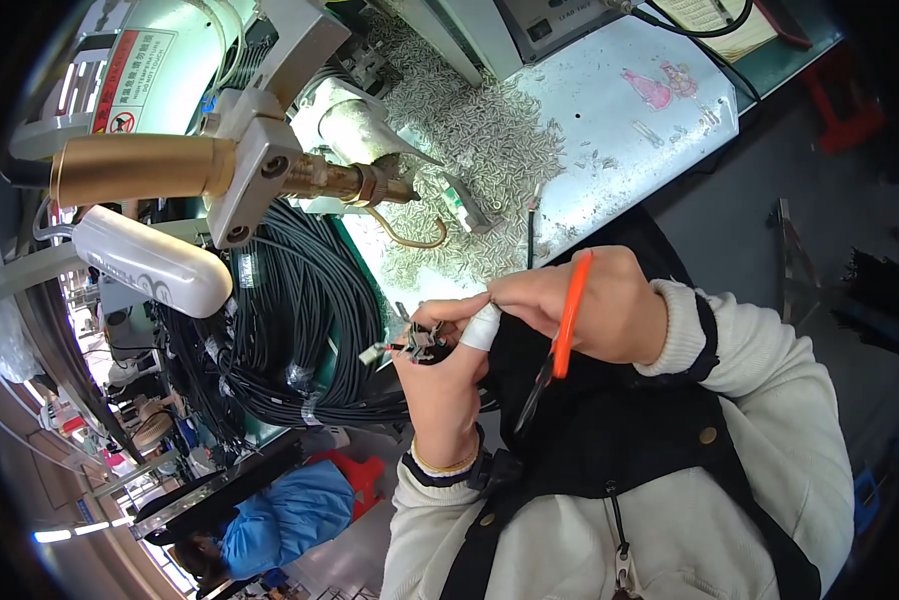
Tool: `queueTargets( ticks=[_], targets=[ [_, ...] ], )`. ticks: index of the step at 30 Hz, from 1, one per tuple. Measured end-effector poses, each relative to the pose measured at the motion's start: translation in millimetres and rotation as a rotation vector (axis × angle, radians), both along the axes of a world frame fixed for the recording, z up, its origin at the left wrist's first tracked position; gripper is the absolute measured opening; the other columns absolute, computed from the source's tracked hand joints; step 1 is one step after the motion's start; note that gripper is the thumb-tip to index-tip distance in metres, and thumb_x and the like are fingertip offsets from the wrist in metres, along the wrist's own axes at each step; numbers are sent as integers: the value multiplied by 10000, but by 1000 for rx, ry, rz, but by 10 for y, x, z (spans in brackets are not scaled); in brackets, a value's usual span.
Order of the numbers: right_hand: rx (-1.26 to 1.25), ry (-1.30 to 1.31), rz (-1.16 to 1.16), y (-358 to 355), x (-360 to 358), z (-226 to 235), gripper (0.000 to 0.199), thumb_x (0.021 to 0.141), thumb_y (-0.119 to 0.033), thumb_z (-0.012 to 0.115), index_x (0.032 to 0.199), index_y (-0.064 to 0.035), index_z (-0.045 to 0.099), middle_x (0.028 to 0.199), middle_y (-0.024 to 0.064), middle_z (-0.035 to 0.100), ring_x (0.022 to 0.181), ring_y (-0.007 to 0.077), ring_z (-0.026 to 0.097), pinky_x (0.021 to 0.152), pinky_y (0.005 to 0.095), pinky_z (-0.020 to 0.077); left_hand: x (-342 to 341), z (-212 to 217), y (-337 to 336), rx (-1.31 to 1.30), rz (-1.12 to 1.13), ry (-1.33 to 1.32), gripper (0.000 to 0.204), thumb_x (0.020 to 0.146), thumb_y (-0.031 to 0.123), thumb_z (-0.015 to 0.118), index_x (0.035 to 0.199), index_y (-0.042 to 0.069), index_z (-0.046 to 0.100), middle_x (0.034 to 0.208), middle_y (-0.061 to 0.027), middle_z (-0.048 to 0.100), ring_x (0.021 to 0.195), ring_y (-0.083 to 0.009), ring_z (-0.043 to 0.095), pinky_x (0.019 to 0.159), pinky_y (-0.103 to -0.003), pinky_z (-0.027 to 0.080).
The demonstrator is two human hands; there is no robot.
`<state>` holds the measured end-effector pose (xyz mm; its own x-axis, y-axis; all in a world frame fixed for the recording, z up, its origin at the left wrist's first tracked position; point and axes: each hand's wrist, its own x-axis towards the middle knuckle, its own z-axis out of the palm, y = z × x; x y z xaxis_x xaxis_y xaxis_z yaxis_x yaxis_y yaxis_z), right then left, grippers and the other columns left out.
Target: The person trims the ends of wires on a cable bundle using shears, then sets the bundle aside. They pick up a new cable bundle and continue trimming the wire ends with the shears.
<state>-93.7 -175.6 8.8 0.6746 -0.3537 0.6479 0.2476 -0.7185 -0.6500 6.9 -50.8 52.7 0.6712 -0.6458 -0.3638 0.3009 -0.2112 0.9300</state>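
My left hand (445, 365) is closed, with several small metal connectors with short wire ends (425, 343) held between its fingers. A white covering (482, 328) wraps one of its digits. My right hand (600, 305) is closed around an orange-handled hand tool (572, 315), whose dark metal end points down toward my lap. The fingertips of both hands meet in a pinch, and what lies between them is too small to make out. Just beyond the right fingers, a thin black cable (531, 240) stands out over the bench, its stripped end showing a little red.
Many small metal pieces (470, 130) cover the white bench top (620, 130). A brass-coloured soldering iron (150, 170) in a clamp and a white cylindrical device (155, 262) overhang at left. Coiled black cables (315, 310) lie below them. A person in blue (290, 520) sits farther left.
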Motion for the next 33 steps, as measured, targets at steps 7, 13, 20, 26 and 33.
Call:
queueTargets(
  ticks=[7, 13, 20, 26, 33],
  targets=[
    [348, 125, -25, 135, 30, 96, 110, 763, -9, 576, 870, -18, 550, 638, 74, 576, 541, 109, 564, 493, 215, 433, -98, -61, -53, -81, 5, -184, 137, 748, -26, 590, 864, 14, 528, 649, 21, 499, 479, -1, 365, 405, -162, 244],
    [640, 115, 78, 104, 69, -24, 58, 767, -25, 583, 798, -19, 535, 633, 71, 566, 580, 104, 581, 516, 224, 435, -84, -8, -52, -64, 60, 44, 130, 758, -19, 581, 868, 14, 520, 632, 22, 485, 468, -3, 351, 390, -158, 231],
    [259, 654, 86, -31, -97, 277, 202, 723, -178, 648, 693, -21, 525, 555, 82, 555, 513, 188, 583, 483, 272, 439, -68, -7, -10, -185, 119, 9, 134, 757, -12, 590, 867, 14, 518, 621, 24, 479, 462, -2, 341, 388, -153, 232],
    [277, 578, 40, 150, -38, 8, 224, 722, -206, 641, 666, -25, 520, 511, 80, 530, 446, 214, 538, 434, 299, 416, -45, -3, -61, -89, 64, -102, 108, 801, 19, 524, 898, 19, 477, 593, 23, 413, 408, -11, 269, 347, -161, 184],
    [780, 262, 51, 66, 83, 71, 206, 769, -167, 610, 708, -2, 502, 496, 55, 491, 393, 124, 494, 382, 267, 385, 352, -90, -289, -199, 7, 351, 140, 800, 58, 563, 916, 23, 495, 562, 39, 380, 417, -18, 291, 360, -157, 204]
  ],
)
